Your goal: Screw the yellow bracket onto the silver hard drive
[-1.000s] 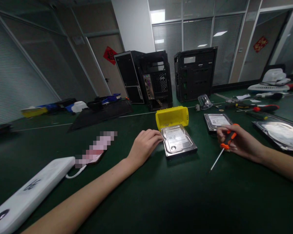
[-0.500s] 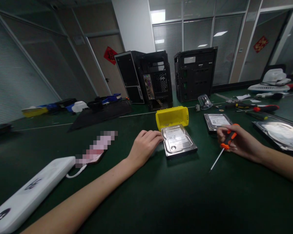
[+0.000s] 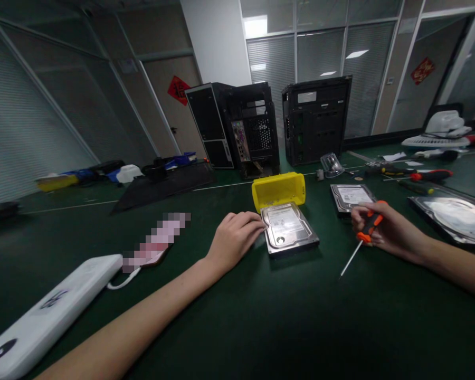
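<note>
A silver hard drive (image 3: pixel 287 227) lies label side up in the middle of the table, its far end against the open front of a yellow plastic bin (image 3: pixel 279 190). At the drive's left edge, my left hand (image 3: pixel 233 237) rests with its fingers bent together and the fingertips on that edge; the thumb is mostly hidden. My right hand (image 3: pixel 383 232) is closed round the orange and black handle of a screwdriver (image 3: pixel 369 227). Its thin metal shaft points down and left, tip near the table and apart from the drive. Just beyond this hand sits a second hard drive (image 3: pixel 350 196).
Black computer cases (image 3: pixel 316 121) stand at the back. Pliers and other hand tools (image 3: pixel 431 175) lie at the right, near a larger drive-like metal unit (image 3: pixel 455 216). At the left are a white power bank (image 3: pixel 55 311) with a cable and a blurred phone (image 3: pixel 158 248).
</note>
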`<move>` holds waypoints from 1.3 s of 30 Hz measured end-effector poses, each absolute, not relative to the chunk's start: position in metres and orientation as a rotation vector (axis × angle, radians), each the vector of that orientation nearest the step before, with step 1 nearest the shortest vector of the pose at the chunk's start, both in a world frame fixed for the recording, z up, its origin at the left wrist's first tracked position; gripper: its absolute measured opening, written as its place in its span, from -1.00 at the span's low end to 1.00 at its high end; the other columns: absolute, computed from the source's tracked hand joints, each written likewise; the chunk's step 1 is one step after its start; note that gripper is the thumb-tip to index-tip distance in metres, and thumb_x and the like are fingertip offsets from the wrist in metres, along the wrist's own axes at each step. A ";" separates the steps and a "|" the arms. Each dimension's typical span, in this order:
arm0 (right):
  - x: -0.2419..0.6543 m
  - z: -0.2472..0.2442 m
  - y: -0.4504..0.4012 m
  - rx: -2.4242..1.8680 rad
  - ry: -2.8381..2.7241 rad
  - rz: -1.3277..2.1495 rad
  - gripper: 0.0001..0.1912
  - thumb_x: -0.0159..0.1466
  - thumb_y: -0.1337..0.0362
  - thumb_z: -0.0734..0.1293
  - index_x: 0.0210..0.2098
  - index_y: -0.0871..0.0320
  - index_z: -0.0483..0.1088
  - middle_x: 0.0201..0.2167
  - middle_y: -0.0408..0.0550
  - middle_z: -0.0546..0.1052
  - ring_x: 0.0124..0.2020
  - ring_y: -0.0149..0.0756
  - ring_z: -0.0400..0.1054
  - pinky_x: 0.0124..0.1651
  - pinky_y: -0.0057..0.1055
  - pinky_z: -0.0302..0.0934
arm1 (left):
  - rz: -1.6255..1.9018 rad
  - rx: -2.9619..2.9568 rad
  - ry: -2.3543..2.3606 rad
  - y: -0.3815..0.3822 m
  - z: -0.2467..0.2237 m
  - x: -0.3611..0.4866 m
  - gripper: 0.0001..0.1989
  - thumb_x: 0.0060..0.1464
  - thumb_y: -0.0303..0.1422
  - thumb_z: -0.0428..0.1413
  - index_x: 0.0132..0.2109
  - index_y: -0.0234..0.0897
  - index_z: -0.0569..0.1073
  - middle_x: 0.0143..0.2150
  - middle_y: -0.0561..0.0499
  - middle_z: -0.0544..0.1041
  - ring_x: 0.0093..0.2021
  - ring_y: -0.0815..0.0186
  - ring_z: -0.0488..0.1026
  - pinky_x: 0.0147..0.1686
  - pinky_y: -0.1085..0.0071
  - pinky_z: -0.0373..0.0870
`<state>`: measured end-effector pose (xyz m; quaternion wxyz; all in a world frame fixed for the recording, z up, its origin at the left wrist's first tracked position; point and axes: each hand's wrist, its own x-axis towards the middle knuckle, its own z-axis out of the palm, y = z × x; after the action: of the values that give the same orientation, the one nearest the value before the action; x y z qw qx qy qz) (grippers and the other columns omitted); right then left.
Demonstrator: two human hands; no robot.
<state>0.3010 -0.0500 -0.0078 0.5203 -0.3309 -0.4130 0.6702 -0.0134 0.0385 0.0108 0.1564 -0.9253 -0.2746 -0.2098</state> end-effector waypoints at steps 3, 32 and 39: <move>0.300 -0.007 -0.050 -0.800 -0.989 1.608 -0.68 0.22 0.15 0.09 -0.47 0.23 0.31 -0.57 -0.15 0.28 -0.70 -0.61 0.00 -0.58 -0.53 0.00 | -0.641 -2.668 -0.817 0.038 0.011 -0.013 -0.78 0.13 -0.35 -0.06 -0.15 -0.26 0.42 -0.14 -0.04 0.42 -0.17 0.28 0.34 -0.26 0.33 0.23; 0.301 -0.008 -0.049 -0.813 -1.027 1.599 -0.71 0.21 0.15 0.11 -0.47 0.19 0.30 -0.59 -0.17 0.26 -0.69 -0.58 -0.07 -0.57 -0.50 -0.05 | -0.771 -2.830 -0.835 0.039 0.009 -0.016 -0.77 0.11 -0.39 -0.04 -0.12 -0.22 0.44 -0.13 -0.04 0.39 -0.18 0.32 0.36 -0.22 0.32 0.37; 0.303 -0.008 -0.050 -0.802 -1.014 1.610 -0.71 0.21 0.14 0.11 -0.46 0.19 0.30 -0.57 -0.16 0.28 -0.69 -0.58 -0.07 -0.57 -0.50 -0.03 | -0.704 -2.839 -0.750 0.040 0.010 -0.018 -0.75 0.10 -0.39 -0.03 -0.09 -0.22 0.44 -0.10 -0.07 0.40 -0.21 0.31 0.37 -0.25 0.29 0.39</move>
<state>0.3026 -0.0496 -0.0082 0.5128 -0.3335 -0.4215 0.6695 -0.0175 0.0400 0.0096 0.0609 -0.9385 -0.2478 -0.2326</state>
